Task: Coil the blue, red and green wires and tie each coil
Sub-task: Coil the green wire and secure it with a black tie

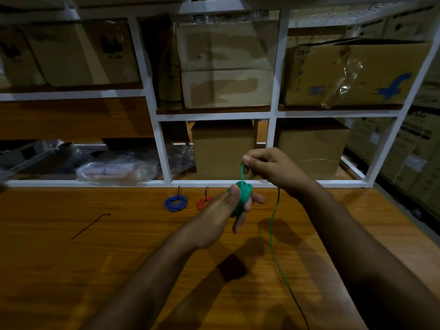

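A green wire coil (243, 196) is wound around the fingers of my left hand (222, 210), held above the wooden table (119, 258). My right hand (266, 166) pinches the green wire just above the coil. The free length of green wire (272, 236) hangs from my right hand and trails across the table toward me. A blue coil (176, 203) with a black tie lies on the table behind my left hand. A red coil (204, 203), also tied in black, sits beside it, partly hidden by my left hand.
A loose black tie (90, 226) lies on the table at the left. White shelving (164, 148) with cardboard boxes (222, 148) stands along the table's far edge. Plastic-wrapped packets (116, 170) sit on the lower left shelf.
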The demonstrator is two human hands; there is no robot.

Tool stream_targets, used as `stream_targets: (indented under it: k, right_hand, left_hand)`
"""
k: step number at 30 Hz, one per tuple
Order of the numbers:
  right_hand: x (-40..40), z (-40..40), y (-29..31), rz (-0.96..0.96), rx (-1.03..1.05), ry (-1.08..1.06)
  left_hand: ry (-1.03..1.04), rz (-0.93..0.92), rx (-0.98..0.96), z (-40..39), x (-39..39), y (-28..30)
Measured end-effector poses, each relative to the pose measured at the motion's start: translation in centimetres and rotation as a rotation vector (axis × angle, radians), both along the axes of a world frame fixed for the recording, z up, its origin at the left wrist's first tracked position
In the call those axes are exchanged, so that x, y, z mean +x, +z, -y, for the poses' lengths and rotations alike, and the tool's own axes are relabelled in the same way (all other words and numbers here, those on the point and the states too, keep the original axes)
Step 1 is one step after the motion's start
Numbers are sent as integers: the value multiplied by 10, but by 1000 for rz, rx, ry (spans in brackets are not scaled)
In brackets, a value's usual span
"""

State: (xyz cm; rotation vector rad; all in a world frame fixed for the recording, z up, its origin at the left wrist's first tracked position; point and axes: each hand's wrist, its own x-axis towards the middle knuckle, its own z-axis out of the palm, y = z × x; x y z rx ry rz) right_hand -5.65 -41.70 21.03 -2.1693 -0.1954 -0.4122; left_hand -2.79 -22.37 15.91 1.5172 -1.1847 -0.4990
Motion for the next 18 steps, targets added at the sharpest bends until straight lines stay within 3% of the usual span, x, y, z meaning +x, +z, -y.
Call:
stream_targets:
  k: [5,8,12,18]
  right_hand:
    - [4,-17,-35,-210,249,121]
    - [4,-35,-55,-263,257,147]
    - [-3,-44,-62,-334,129,198]
    - [-24,-43,-38,-387,-88,203]
  left_hand:
    - [-226,-569,-426,-8,14,16]
    - [-74,-765,-677,-10,28,21]
    - [176,-631,-633,-15,54,20]
    - [634,-134,-229,-25,80,0]
